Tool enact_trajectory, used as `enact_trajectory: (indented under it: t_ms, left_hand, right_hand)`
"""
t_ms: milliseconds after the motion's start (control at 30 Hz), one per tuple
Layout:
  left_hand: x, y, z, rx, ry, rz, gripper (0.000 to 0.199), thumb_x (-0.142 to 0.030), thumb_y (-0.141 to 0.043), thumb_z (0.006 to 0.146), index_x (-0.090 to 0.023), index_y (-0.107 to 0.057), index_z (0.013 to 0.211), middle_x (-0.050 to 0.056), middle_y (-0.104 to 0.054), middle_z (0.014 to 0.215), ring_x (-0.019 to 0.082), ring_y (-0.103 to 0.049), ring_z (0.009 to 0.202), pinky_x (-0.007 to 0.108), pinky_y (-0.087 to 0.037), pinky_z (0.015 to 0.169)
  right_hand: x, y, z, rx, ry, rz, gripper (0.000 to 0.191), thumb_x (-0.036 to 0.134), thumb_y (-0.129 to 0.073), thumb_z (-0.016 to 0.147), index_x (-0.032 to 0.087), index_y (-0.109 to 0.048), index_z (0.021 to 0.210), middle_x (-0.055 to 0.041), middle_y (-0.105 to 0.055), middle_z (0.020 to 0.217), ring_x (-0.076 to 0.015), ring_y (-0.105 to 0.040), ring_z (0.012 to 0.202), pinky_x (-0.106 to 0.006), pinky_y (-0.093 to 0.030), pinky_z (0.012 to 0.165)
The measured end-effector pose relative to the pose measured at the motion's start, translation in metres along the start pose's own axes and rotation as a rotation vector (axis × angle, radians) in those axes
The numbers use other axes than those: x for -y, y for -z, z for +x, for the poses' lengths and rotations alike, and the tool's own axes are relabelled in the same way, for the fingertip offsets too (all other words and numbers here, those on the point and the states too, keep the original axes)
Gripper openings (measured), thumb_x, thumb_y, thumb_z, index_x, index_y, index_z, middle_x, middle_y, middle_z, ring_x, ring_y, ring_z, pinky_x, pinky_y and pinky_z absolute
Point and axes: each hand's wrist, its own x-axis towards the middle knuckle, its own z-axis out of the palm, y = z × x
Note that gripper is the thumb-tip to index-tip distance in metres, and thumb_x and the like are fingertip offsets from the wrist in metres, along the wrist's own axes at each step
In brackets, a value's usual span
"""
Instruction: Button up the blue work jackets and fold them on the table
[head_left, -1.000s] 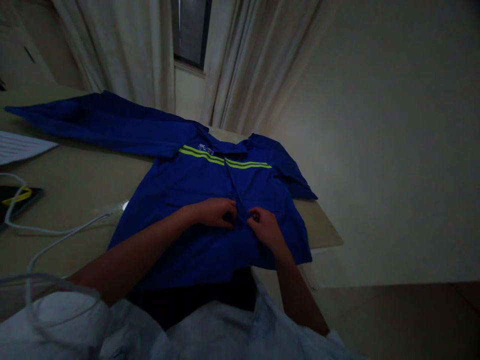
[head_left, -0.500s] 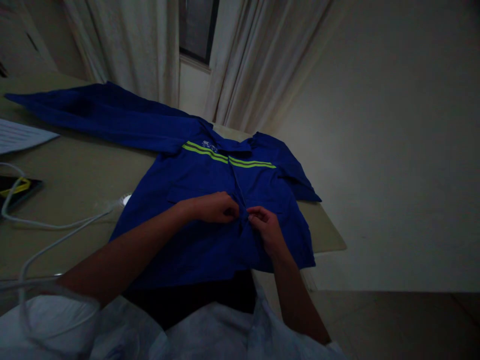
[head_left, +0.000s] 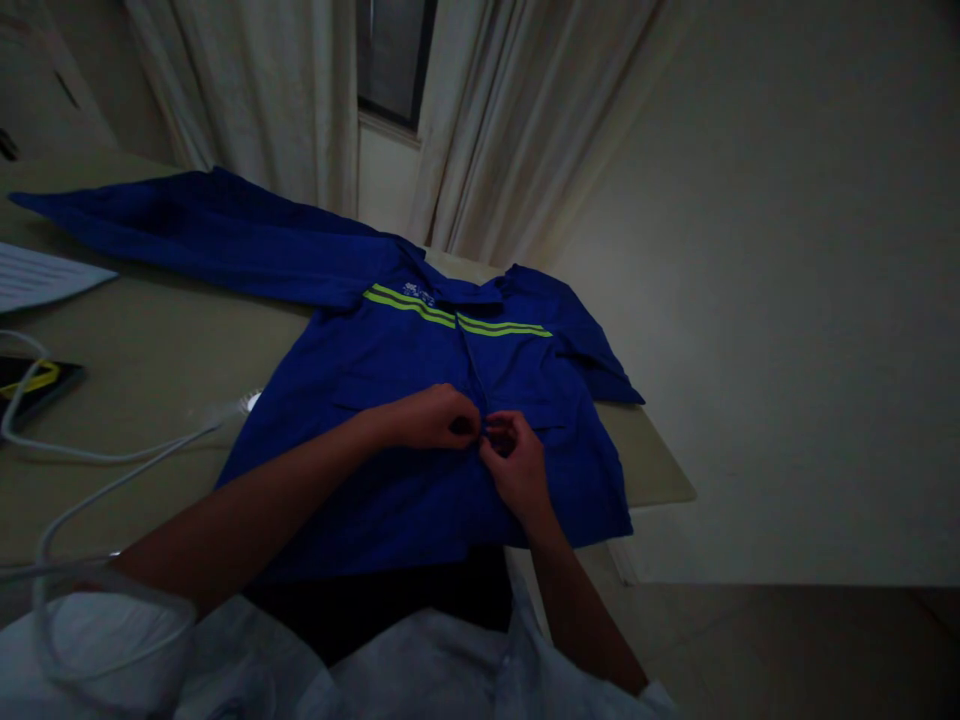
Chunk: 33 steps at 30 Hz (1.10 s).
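Observation:
A blue work jacket (head_left: 405,350) with yellow-green chest stripes lies spread front side up, one sleeve stretched far to the left. At its front opening, below the chest, my left hand (head_left: 442,416) pinches the fabric edge. Close against it, my right hand (head_left: 517,455) is pinched on the facing front edge, thumb and forefinger meeting near the left fingertips. The fingers hide the small spot of cloth between them, so any fastener there cannot be made out. Above the hands the front edges lie close together.
The jacket rests on a tan table (head_left: 172,350). On the left are a printed sheet (head_left: 49,275), a dark flat object with a yellow part (head_left: 34,378) and a white cable (head_left: 112,457). Curtains (head_left: 262,90) hang behind, and a pale wall (head_left: 810,300) stands to the right.
My right hand has moved left to meet my left hand, bringing the two front edges together. The gap in the opening has narrowed. My left hand has barely moved.

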Motion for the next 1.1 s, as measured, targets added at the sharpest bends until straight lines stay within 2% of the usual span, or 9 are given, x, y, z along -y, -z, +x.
enact_trajectory:
  t_ms: [133,233,367,500,633,767,967,1100]
  left_hand:
    - [-0.001,-0.003,0.0,-0.011,0.011,-0.019,0.015,-0.021,-0.067,0.084,-0.024,-0.08,0.091,0.003,-0.079,0.088,0.017,-0.072,0.077,0.025,-0.046,0.071]
    - [-0.003,-0.007,0.001,-0.051,0.048,0.044,0.012,-0.021,-0.069,0.081,-0.023,-0.079,0.087,0.002,-0.077,0.08,0.017,-0.07,0.07,0.025,-0.042,0.064]
    - [-0.008,-0.009,0.002,-0.091,0.104,0.086,0.008,-0.02,-0.071,0.078,-0.022,-0.078,0.083,0.001,-0.077,0.077,0.016,-0.068,0.065,0.024,-0.04,0.059]
    - [-0.011,-0.009,0.003,-0.076,0.174,0.07,0.011,-0.02,-0.07,0.078,-0.02,-0.078,0.085,0.001,-0.076,0.077,0.015,-0.069,0.068,0.022,-0.04,0.061]
    - [-0.011,-0.01,0.003,-0.081,0.206,0.078,0.01,-0.021,-0.07,0.078,-0.019,-0.077,0.085,0.0,-0.076,0.077,0.013,-0.067,0.068,0.022,-0.039,0.061]
    - [-0.01,-0.011,0.003,-0.079,0.217,0.052,0.009,-0.02,-0.069,0.08,-0.017,-0.076,0.086,0.0,-0.075,0.076,0.013,-0.066,0.068,0.021,-0.038,0.061]
    - [-0.008,-0.018,-0.003,-0.119,0.278,-0.066,0.014,-0.018,-0.064,0.085,-0.015,-0.075,0.093,0.001,-0.075,0.081,0.014,-0.067,0.072,0.022,-0.042,0.065]
    - [-0.006,-0.022,-0.006,-0.154,0.263,-0.1,0.014,-0.022,-0.064,0.086,-0.015,-0.073,0.093,0.002,-0.074,0.081,0.015,-0.066,0.072,0.022,-0.043,0.065]
  right_hand:
    - [0.003,-0.002,-0.003,-0.035,0.018,-0.022,0.024,0.027,-0.068,0.079,0.022,-0.065,0.103,-0.0053,-0.073,0.091,-0.0214,-0.071,0.08,-0.032,-0.056,0.071]
    - [0.002,-0.003,-0.006,-0.036,0.01,-0.032,0.024,0.028,-0.069,0.08,0.022,-0.065,0.102,-0.0059,-0.074,0.09,-0.0219,-0.071,0.08,-0.031,-0.056,0.068]
    - [-0.002,-0.002,-0.013,-0.028,-0.041,0.057,0.023,0.036,-0.07,0.084,0.022,-0.066,0.102,-0.0069,-0.075,0.089,-0.0231,-0.073,0.08,-0.03,-0.054,0.063]
    - [-0.01,0.0,-0.018,-0.005,-0.086,0.212,0.027,0.044,-0.07,0.089,0.02,-0.067,0.102,-0.007,-0.075,0.089,-0.0225,-0.073,0.081,-0.031,-0.057,0.069]
    - [-0.019,-0.003,-0.013,0.019,-0.092,0.31,0.03,0.041,-0.079,0.081,0.02,-0.069,0.1,-0.0084,-0.076,0.096,-0.024,-0.074,0.091,-0.032,-0.058,0.078]
    - [-0.023,-0.006,-0.005,0.013,-0.121,0.279,0.032,0.041,-0.084,0.075,0.02,-0.07,0.095,-0.0075,-0.076,0.091,-0.0241,-0.073,0.086,-0.034,-0.058,0.078]
    - [-0.023,-0.009,-0.007,0.05,-0.066,0.189,0.025,0.044,-0.076,0.084,0.019,-0.075,0.09,-0.0074,-0.077,0.088,-0.0235,-0.072,0.08,-0.032,-0.054,0.072]
    - [-0.022,-0.012,-0.009,0.045,-0.07,0.199,0.029,0.046,-0.078,0.082,0.019,-0.075,0.093,-0.007,-0.077,0.088,-0.0217,-0.071,0.076,-0.03,-0.053,0.067]
